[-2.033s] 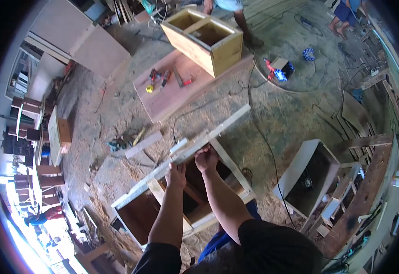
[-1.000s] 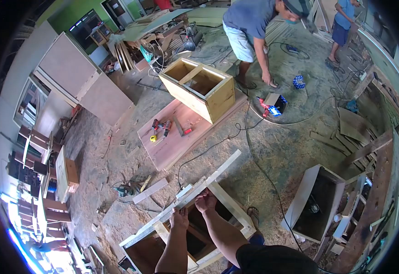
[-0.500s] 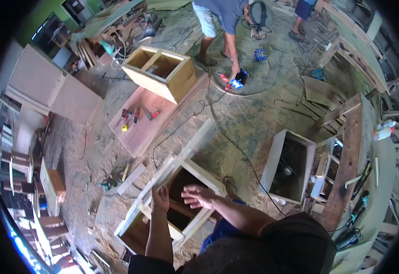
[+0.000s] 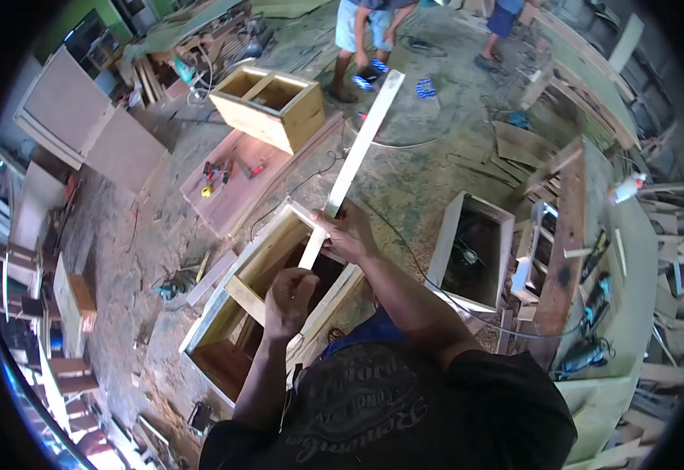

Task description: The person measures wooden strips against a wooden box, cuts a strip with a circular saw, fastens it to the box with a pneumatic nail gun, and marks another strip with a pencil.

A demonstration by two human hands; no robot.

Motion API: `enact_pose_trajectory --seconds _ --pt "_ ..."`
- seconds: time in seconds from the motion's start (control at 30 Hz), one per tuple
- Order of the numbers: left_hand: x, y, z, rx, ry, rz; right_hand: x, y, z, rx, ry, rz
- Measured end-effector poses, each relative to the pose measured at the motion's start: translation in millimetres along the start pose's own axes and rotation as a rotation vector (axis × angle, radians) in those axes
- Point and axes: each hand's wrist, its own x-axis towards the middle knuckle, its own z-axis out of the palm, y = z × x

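Observation:
A long pale wooden strip [image 4: 363, 153] slants up and away from me over an open wooden cabinet frame [image 4: 249, 298]. My right hand [image 4: 347, 233] is closed around the strip's lower part, thumb on top. Against the strip's near end, my left hand [image 4: 289, 301] has its fingers curled in a grip. Beneath both hands lies the cabinet frame, split into compartments by a crosspiece; my forearms hide part of its near side.
Beyond stands another divided wooden box [image 4: 267, 106] on a reddish board [image 4: 224, 200] with red power drills [image 4: 215, 172]. To the right are an open box [image 4: 474, 251] and a cable [image 4: 483, 323]. A co-worker [image 4: 369, 35] stands ahead, holding a blue-and-white item.
The wooden strip that lay along the cabinet frame is now raised in my hands. Both hands, earlier loosely spread, have closed. The co-worker has straightened and lifted the blue-and-white item.

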Motion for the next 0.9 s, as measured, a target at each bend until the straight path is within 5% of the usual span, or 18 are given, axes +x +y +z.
enact_pose_trajectory --seconds 0.07,0.13,0.2,0.27,0.3,0.33,0.4,0.47,0.6,0.67,0.77,0.9 --pt "-11 13 0 0.095 0.059 0.133 -20 7 2 0.04 0.062 -0.117" --pt "-17 26 10 0.651 0.219 0.374 -45 11 0 -0.003 0.035 -0.175" --pt "-23 39 24 0.535 -0.034 0.135 -66 13 -4 -0.191 0.097 -0.392" --pt "-18 0 43 0.542 -0.006 0.098 -96 9 -15 -0.292 0.076 -0.204" --pt "-21 -21 51 0.397 0.029 0.173 -95 34 -20 -0.089 -0.046 -0.294" --pt "-23 -35 58 0.243 0.063 0.236 -130 4 -31 -0.143 -0.039 -0.087" --pt "-36 -33 62 0.23 0.01 0.045 -147 31 -55 -0.268 0.04 -0.18" --pt "-42 -59 61 0.179 0.076 0.009 -152 41 -94 -0.36 -0.09 0.07" --pt "-43 -123 38 -0.141 0.013 -0.021 -197 85 -170 -0.166 -0.004 0.061" --pt "-41 -140 33 -0.041 0.0 -0.076 -226 99 -208 -0.52 0.087 -0.064" --pt "-31 -168 39 0.082 -0.097 0.027 -264 110 -268 -0.679 0.146 0.026" --pt "-24 -133 106 0.044 -0.103 -0.144 -310 97 -334 -0.606 0.162 0.267"
